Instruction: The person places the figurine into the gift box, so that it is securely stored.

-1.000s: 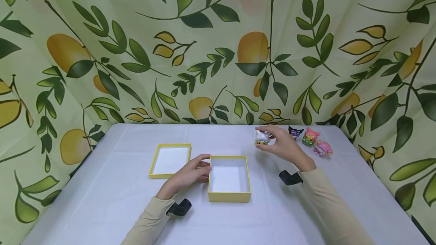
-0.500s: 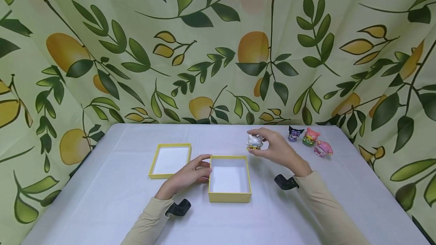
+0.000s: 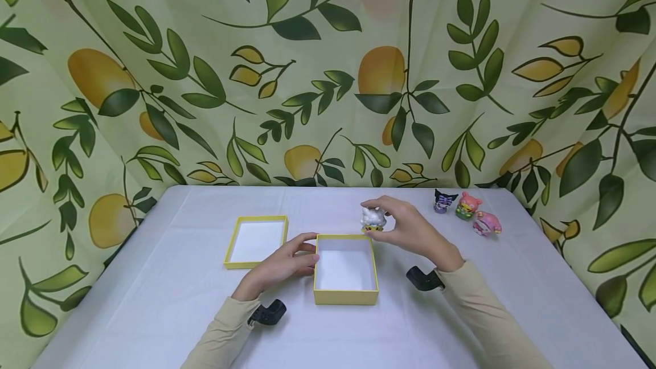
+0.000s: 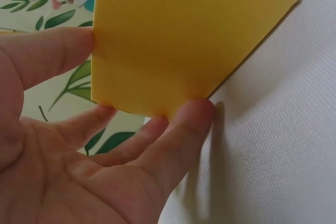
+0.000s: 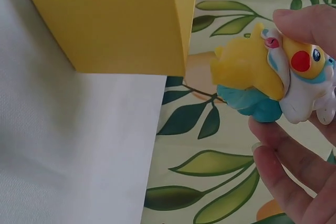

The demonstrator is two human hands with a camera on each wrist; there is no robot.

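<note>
My right hand (image 3: 410,229) pinches a small toy figurine (image 3: 373,220) between thumb and fingers, above the table just past the box's far right corner. In the right wrist view the figurine (image 5: 252,72) shows a yellow body, a white hood, a red cheek and a teal base. My left hand (image 3: 283,265) touches the left side of an open yellow box (image 3: 345,298) with a white inside. Up close, its thumb and fingertips (image 4: 197,116) rest on the edges of the yellow box wall (image 4: 173,40), the fingers fairly straight.
A shallow yellow-rimmed lid (image 3: 230,244) lies inside up, left of the box. At the far right stand a black-and-purple figurine (image 3: 443,202), a pink-and-green one (image 3: 467,207) and a pink one (image 3: 487,224). A leaf-patterned curtain (image 3: 328,101) hangs behind the white table (image 3: 169,300).
My right hand has carried the figurine leftward and slightly nearer, away from the other figurines and towards the box. The left hand and the box have stayed in place.
</note>
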